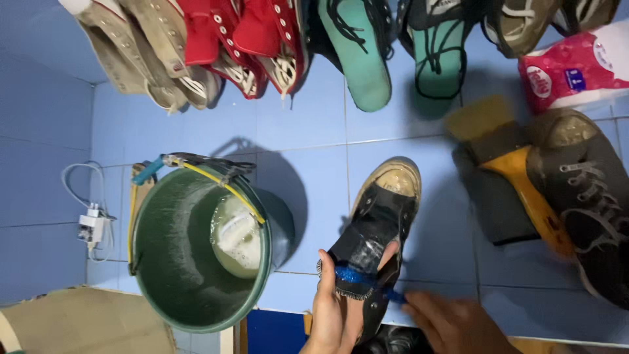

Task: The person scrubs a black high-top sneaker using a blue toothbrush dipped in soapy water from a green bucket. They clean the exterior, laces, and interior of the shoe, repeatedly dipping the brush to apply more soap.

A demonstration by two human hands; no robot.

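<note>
The left hand [331, 313] reaches up with its grip closed around a black canvas high-top shoe [379, 226], held above the blue tiled floor [314, 137] beside a green plastic bucket [177, 262]. The right hand [452, 324] grips a blue-handled brush [357, 278] against the shoe.

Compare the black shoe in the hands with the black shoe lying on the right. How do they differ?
The held black shoe has no visible laces, while the black shoe at right is laced. The held one is gripped by the left hand, with a blue brush against it; the other lies untouched on the blue tiled floor. Both are dark high-tops with dirty toe caps.
</note>
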